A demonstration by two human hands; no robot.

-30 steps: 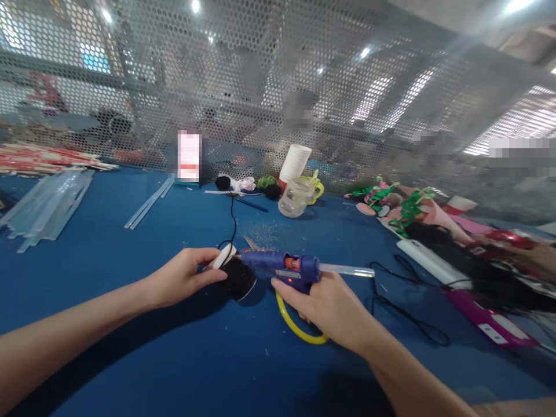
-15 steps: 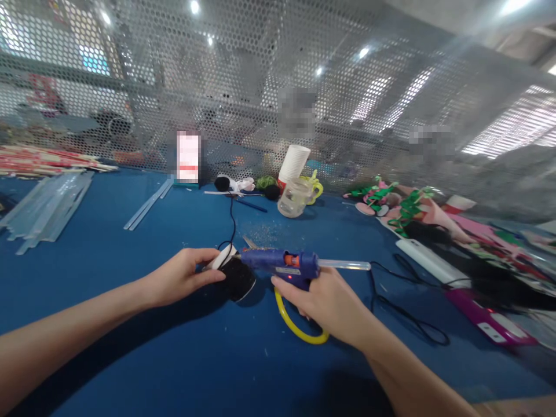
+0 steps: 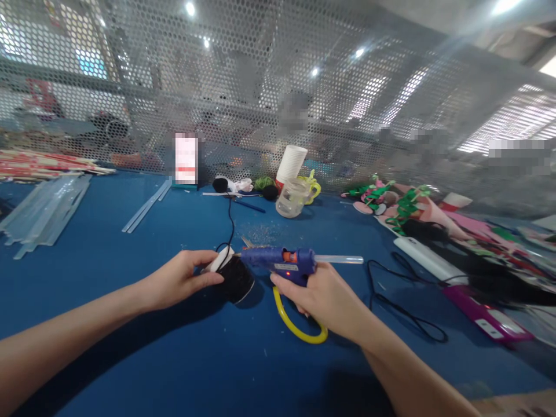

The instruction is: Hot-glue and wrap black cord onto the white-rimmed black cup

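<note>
My left hand (image 3: 185, 279) pinches a white paper cup (image 3: 220, 260) lying on its side, largely wound with black yarn (image 3: 237, 282). In my right hand (image 3: 324, 298) is a blue hot glue gun (image 3: 278, 260). A clear glue stick (image 3: 341, 259) sticks out of its back, and a small red light glows on its side. The nozzle touches or nearly touches the cup where white meets black; I cannot tell which. Beneath the gun lies a yellow loop handle (image 3: 299, 333), seemingly of scissors mostly hidden. A yarn strand runs from the cup to a black ball (image 3: 220, 185).
Behind stand a clear mug (image 3: 292, 200), stacked paper cups (image 3: 291, 165) and a phone (image 3: 186, 159). Glue sticks (image 3: 43, 211) lie at left. At right are craft flowers (image 3: 403, 208), a black cable (image 3: 408, 315) and a purple power strip (image 3: 486, 315). A perforated metal screen (image 3: 243, 87) borders the table.
The view shifts slightly. The glue gun and its glue stick have moved a little to the left, with the nozzle still at the cup. Both hands keep their hold.
</note>
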